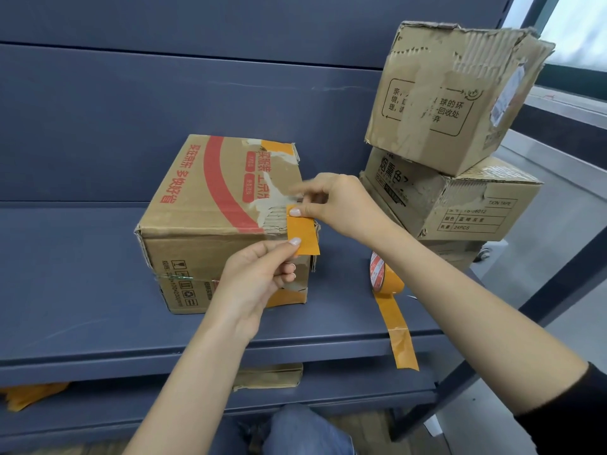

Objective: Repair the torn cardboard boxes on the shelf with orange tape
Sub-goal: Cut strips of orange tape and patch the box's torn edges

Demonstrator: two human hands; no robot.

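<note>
a short orange tape strip (303, 231) sits at the torn front-right corner of the printed cardboard box (216, 221) on the blue shelf (82, 284). your left hand (259, 277) pinches its lower end; your right hand (331, 201) pinches its upper end against the box top. the tape roll (386, 277) stands just right, near three stacked torn boxes (453, 133).

Three boxes (226, 221) on shelf; one tape roll (384, 274).
</note>
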